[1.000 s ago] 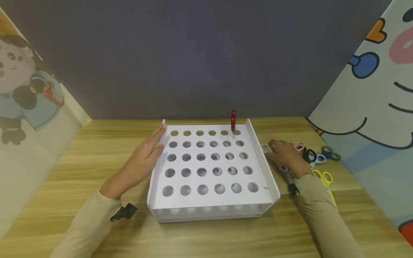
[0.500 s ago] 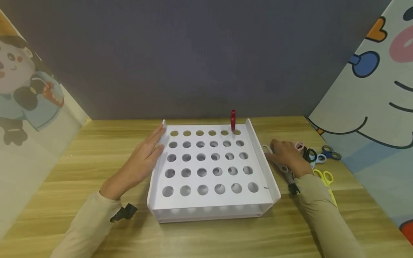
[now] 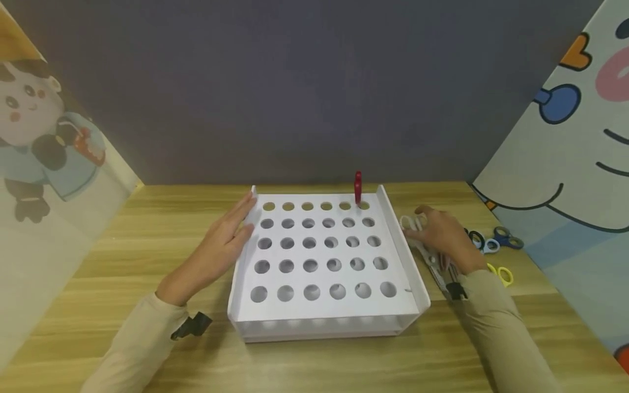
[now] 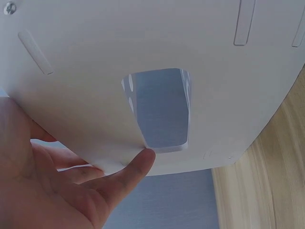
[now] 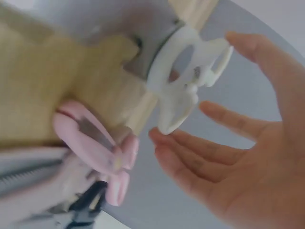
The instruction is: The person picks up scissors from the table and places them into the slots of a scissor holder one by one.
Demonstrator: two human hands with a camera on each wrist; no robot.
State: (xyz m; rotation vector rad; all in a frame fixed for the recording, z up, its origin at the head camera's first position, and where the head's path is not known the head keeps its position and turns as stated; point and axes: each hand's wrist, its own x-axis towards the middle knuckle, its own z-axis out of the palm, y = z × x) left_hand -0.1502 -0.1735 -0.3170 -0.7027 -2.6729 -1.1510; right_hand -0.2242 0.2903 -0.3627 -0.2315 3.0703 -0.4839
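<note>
A white rack (image 3: 319,307) with rows of round holes stands in front of me. My left hand (image 3: 211,254) rests against its left side. In the left wrist view the thumb (image 4: 143,162) touches the side panel beside a cut-out, its fingers partly hidden past the panel's edge. Right of the rack, my right hand (image 3: 447,234) pinches the white handles of a pair of scissors (image 5: 176,107), the thumb at one loop and fingers at the other. Pink-handled scissors (image 5: 83,140) lie close by. A red handle (image 3: 357,187) sticks up from a back-row hole.
Beyond the right hand lie dark blue scissors (image 3: 502,233), along with black and light blue handles. Yellow scissors (image 3: 511,277) are partly hidden by the right sleeve. A dark grey wall (image 3: 304,98) rises behind the wooden table (image 3: 123,262), with printed panels on both sides.
My right hand has shifted slightly right, uncovering more of the white handles and covering the pink ones in the head view. The left hand keeps its place on the rack.
</note>
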